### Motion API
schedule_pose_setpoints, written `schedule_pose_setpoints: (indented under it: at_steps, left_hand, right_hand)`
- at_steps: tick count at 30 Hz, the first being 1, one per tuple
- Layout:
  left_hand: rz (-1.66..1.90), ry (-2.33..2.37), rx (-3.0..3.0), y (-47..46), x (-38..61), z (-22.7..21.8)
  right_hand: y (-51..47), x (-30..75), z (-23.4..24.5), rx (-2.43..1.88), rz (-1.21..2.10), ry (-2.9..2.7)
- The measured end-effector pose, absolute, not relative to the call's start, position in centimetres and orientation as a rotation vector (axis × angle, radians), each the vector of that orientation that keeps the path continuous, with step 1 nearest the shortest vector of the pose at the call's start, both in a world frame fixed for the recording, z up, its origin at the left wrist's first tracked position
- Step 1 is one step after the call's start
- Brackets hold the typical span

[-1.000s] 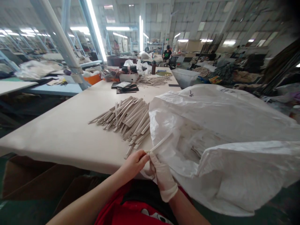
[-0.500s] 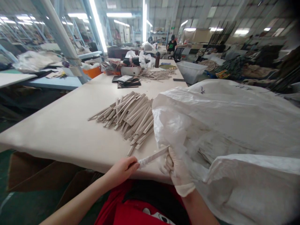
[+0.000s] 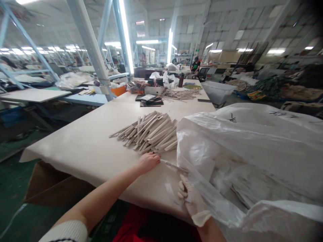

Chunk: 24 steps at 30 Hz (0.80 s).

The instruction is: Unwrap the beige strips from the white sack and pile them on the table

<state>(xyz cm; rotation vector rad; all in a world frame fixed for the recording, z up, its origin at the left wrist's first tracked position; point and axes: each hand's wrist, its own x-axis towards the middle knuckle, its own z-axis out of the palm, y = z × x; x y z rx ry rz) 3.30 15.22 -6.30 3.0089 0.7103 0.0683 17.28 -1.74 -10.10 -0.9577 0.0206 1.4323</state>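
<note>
On the cream-covered table [image 3: 83, 134] lies a loose heap of flat beige strips [image 3: 156, 131]. My bare left hand [image 3: 148, 162] is at the heap's near edge, fingers closed on the end of a thin strip [image 3: 174, 165]. The strip runs right, blurred, towards my gloved right hand [image 3: 188, 192]; whether the glove touches its end I cannot tell. My right hand is curled into a fist, with a bit of clear plastic film [image 3: 171, 191] showing beside it. A big translucent white bag [image 3: 242, 134] lies close on the right, with more pale strips inside.
Dark flat pieces [image 3: 151, 102], a box [image 3: 153, 89], a brown bottle [image 3: 181, 80] and more strips [image 3: 179, 95] occupy the table's far end. A white bin [image 3: 218, 90] stands past its right edge. A slanted metal post [image 3: 92, 43] rises on the left. Another person [image 3: 195, 65] sits far off.
My left hand has moved forward to the heap's edge. My right hand stays low by the bag. The strip between them now tilts down to the right. The view has shifted left and up.
</note>
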Motion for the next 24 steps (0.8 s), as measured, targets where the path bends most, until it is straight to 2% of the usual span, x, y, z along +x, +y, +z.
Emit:
schedule_pose_setpoints:
  at_steps: [9,14,19,24]
  left_hand:
    - [-0.083,0.694,3.137,12.4,-1.6,-4.2]
    - [-0.204,0.904,3.171,11.2,-5.0,-3.9]
    - [0.046,1.059,3.073,9.6,-3.6,-3.5]
    - [0.371,0.657,2.691,4.6,1.2,-0.1]
  right_hand:
    - [-2.3,17.7,-10.7,-0.787,1.48,0.001]
    - [-3.3,17.9,-9.7,-0.64,1.531,-0.039]
    - [-4.4,18.1,-6.9,-0.517,1.462,-0.001]
    - [-4.7,17.4,-5.7,-0.606,1.389,-0.019]
